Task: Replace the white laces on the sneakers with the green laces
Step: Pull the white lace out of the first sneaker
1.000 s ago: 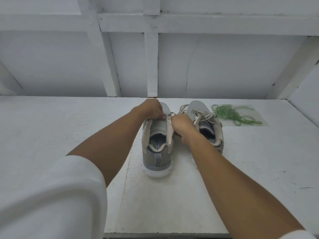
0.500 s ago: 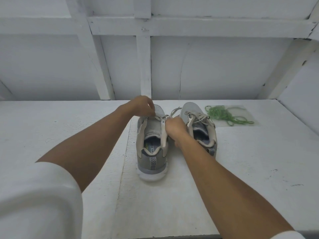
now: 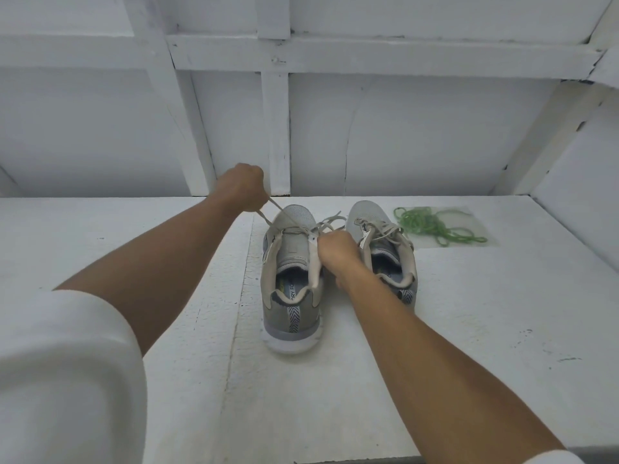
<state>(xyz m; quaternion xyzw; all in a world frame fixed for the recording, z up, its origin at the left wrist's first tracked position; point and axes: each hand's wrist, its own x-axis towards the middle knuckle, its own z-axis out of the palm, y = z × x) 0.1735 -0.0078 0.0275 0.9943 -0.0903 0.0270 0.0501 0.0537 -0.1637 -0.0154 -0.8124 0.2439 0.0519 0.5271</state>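
Now the bow on the left sneaker (image 3: 291, 296) is coming undone. A second ago both our hands sat together over its tongue. Since then the left hand (image 3: 242, 187) has risen and drawn away toward the far edge of the surface (image 3: 502, 313), and one end of the white lace (image 3: 273, 209) runs taut from its closed grip down to the top eyelets. The right hand (image 3: 336, 251) has stayed at the sneaker's upper right side with its grip curled tight. It seems to pinch the other strand of that lace, though the fingers hide just what they hold. Slack loops spill past it toward the right sneaker (image 3: 385, 256), which stands just beside, its own lace tied.

We judge that this pull frees only the knot. The lace is not yet out of the eyelets, so unthreading comes next, row by row, and then the same on the second sneaker. The green laces (image 3: 432, 226) lie untouched in a loose tangle near the far edge, to the right of both sneakers.
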